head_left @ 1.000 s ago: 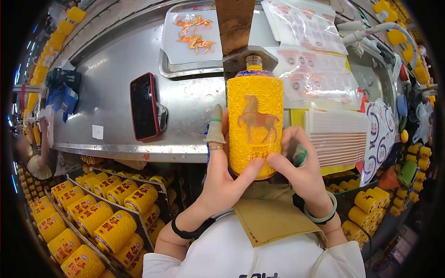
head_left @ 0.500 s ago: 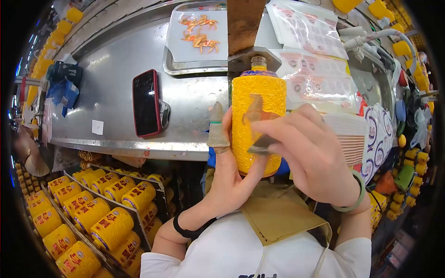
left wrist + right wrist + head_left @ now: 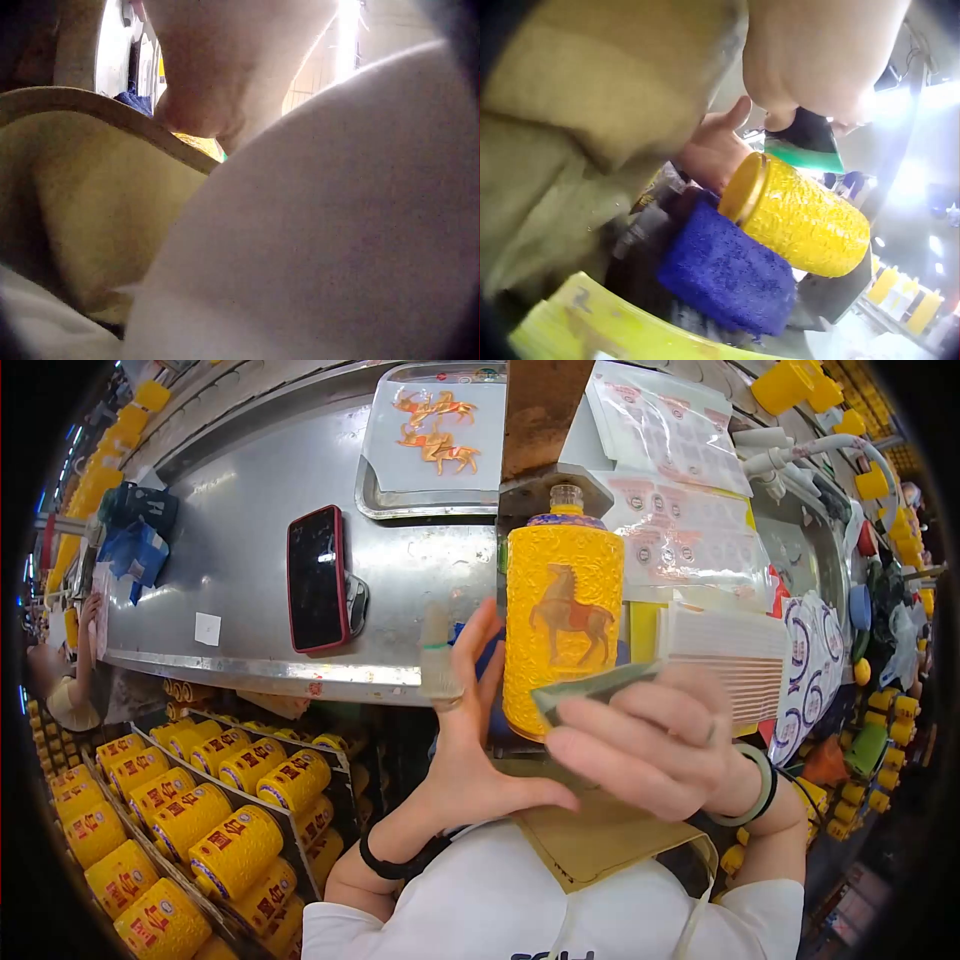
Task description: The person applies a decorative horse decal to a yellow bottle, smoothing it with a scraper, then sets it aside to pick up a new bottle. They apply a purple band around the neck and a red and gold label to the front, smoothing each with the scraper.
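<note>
A yellow embossed bottle [image 3: 520, 680] with a clear glass neck lies neck away from me, a golden horse figure [image 3: 572, 615] on its upper face. My left hand [image 3: 470, 760] is just left of the bottle's base, thumb and fingers spread, holding nothing. One of its fingers wears a pale cover [image 3: 438, 660]. My right hand [image 3: 655, 745] grips a scraper [image 3: 600, 685] over the bottle's lower right; in the right wrist view the scraper [image 3: 810, 142] has a green edge. Beneath the bottle is a blue padded block [image 3: 727, 270]. Apron and white cloth fill most of the left wrist view.
A post [image 3: 540, 420] with a metal bracket stands at the bottle's neck. On the steel table are a phone [image 3: 317, 580], a tray [image 3: 370, 500] with golden horse figures, and printed sheets [image 3: 670, 545]. Crates of yellow bottles stand lower left. Another person's arm shows at far left.
Both hands held the bottle at first, the scraper tucked in the right. The right hand then held the scraper over the horse and has since moved down. The left hand has let go.
</note>
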The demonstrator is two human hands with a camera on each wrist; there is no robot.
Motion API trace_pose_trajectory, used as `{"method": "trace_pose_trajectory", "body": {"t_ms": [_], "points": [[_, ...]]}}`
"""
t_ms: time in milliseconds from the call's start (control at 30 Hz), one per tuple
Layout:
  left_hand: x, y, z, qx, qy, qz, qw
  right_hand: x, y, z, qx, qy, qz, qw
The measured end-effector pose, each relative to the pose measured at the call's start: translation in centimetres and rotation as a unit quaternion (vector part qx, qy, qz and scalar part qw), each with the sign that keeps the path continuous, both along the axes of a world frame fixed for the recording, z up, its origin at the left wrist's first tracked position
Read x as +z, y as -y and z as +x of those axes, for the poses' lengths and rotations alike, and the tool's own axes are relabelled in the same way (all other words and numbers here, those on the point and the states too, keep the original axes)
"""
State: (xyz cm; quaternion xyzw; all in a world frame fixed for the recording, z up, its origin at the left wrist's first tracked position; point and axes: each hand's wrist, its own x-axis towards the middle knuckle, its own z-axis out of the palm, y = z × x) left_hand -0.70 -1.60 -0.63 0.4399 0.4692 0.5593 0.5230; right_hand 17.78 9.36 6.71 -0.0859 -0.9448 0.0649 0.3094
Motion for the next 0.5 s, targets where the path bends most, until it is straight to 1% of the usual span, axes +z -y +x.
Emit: {"method": "trace_pose_trajectory", "body": {"t_ms": [33, 67, 100, 133, 200, 333, 400, 433, 467, 500], "points": [[-0.3, 0.4, -0.2, 0.006, -0.048, 0.006, 0.999, -0.3, 0.5, 0.4, 0.000, 0.001, 0.000, 1.000], [-0.5, 0.7, -0.3, 0.012, -0.096, 0.013, 0.995, -0.5, 1.0, 0.9, 0.041, 0.007, -0.002, 0.999], [-0.6, 0.8, -0.3, 0.022, -0.109, 0.015, 0.994, -0.6, 1.3, 1.1, 0.081, 0.014, -0.004, 0.997], [-0.8, 0.9, 0.0, 0.022, -0.109, 0.015, 0.994, -0.4, 1.3, 1.1, 0.081, 0.014, -0.005, 0.997], [-1.0, 0.8, 0.8, 0.068, -0.140, 0.018, 0.988, 0.0, 1.2, 0.9, 0.071, -0.017, -0.034, 0.997], [-0.7, 0.6, 1.0, 0.075, -0.151, 0.025, 0.985, -1.4, 0.0, 1.0, 0.000, -0.042, -0.035, 0.999], [-0.9, 0.6, 0.8, 0.078, -0.147, 0.027, 0.986, -1.2, 0.5, 1.7, 0.012, -0.035, -0.026, 0.999], [-0.9, 0.6, 0.9, 0.077, -0.147, 0.027, 0.986, -0.6, 0.8, 2.0, 0.044, -0.018, -0.062, 0.997], [-0.9, 0.4, 1.1, 0.073, -0.124, 0.017, 0.989, -0.3, 1.0, 2.5, 0.074, 0.000, -0.097, 0.993], [-0.9, 0.3, 1.1, 0.071, -0.102, 0.007, 0.992, -1.1, 0.7, 2.3, 0.045, -0.047, -0.099, 0.993]]}}
